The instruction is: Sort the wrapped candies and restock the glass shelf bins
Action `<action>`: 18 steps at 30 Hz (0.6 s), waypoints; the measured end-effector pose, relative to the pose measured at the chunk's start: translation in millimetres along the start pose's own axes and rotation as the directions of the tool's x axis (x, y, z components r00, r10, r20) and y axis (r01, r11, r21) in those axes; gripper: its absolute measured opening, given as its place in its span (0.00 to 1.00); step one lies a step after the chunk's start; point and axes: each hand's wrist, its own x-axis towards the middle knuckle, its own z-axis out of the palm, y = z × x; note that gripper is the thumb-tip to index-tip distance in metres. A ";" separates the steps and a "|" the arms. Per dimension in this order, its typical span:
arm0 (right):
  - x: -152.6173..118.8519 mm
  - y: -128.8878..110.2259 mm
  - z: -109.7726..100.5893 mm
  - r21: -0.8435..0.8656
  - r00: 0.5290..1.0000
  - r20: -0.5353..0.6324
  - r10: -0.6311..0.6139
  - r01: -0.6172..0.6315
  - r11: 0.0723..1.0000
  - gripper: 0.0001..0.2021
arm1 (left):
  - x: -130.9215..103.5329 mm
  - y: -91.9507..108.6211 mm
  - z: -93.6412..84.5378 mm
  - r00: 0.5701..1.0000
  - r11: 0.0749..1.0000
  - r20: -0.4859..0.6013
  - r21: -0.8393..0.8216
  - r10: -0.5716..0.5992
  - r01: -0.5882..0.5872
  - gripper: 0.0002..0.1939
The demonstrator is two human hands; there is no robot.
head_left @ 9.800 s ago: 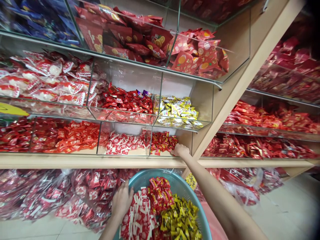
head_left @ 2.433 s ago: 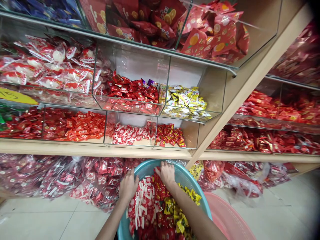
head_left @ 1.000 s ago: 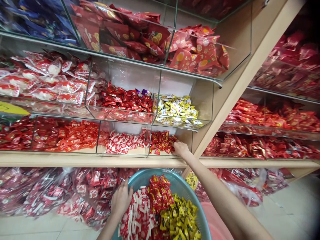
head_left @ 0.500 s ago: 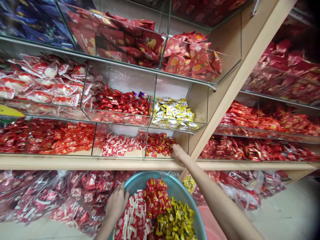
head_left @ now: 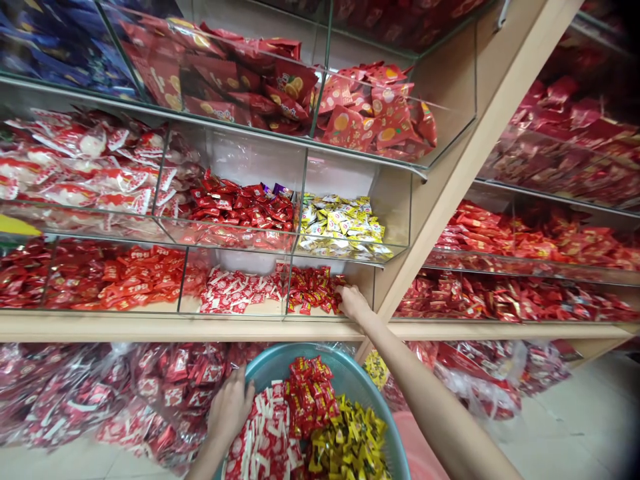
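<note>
My left hand (head_left: 231,403) grips the left rim of a teal basin (head_left: 393,407), its fingers bent over the edge. Inside the basin lie three groups of wrapped candies: red-and-white candies (head_left: 263,437) at the left, red candies with yellow print (head_left: 310,397) at the back, and yellow candies (head_left: 350,440) at the right. My right hand (head_left: 354,304) reaches into the bottom-row compartment, its fingers curled at the right side of a small pile of red candies (head_left: 315,288). Its fingertips are partly hidden, and what they hold cannot be made out.
Clear panels divide the shelf into compartments. Beside my right hand are red-and-white candies (head_left: 243,290) to the left and a slanted wooden post (head_left: 445,220) to the right. Yellow-and-white candies (head_left: 343,220) lie above. Plastic bags of candy (head_left: 170,393) sit below the wooden ledge (head_left: 150,328).
The view has shifted slightly, so the shelves and basin appear a little farther left. My right hand stays at the red candies, and my left hand stays on the basin rim.
</note>
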 end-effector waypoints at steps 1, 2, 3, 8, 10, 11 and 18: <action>0.7 -0.8 -0.9 -0.007 1.000 0.011 -0.001 0.001 1.000 0.19 | 0.0 0.1 -0.2 1.000 1.000 0.000 0.006 0.002 -0.002 0.24; 1.5 -1.5 -1.5 -0.013 1.000 0.024 0.000 0.000 1.000 0.18 | 0.1 0.0 -0.2 1.000 1.000 -0.001 0.010 0.005 -0.005 0.24; 2.5 -2.0 -1.9 -0.020 0.999 0.041 0.005 -0.004 1.000 0.17 | 0.2 -0.3 0.0 1.000 1.000 -0.001 0.014 0.008 -0.008 0.24; 7.9 -3.6 -2.8 -0.062 0.991 0.128 0.040 -0.033 0.998 0.16 | 1.4 -2.0 2.0 1.000 1.000 0.003 0.007 0.008 -0.008 0.24; 10.2 -4.1 -3.3 -0.075 0.985 0.165 0.043 -0.031 0.997 0.16 | 1.5 -2.3 2.1 1.000 1.000 0.006 -0.001 0.008 -0.008 0.24; 11.4 -4.4 -3.5 -0.079 0.982 0.182 0.043 -0.029 0.996 0.16 | 1.4 -2.2 2.0 1.000 1.000 0.009 -0.003 0.009 -0.009 0.24; 16.7 -6.7 -2.9 -0.105 0.971 0.233 0.046 -0.022 0.994 0.19 | 0.7 -0.3 -1.4 1.000 1.000 0.025 -0.002 0.007 -0.007 0.24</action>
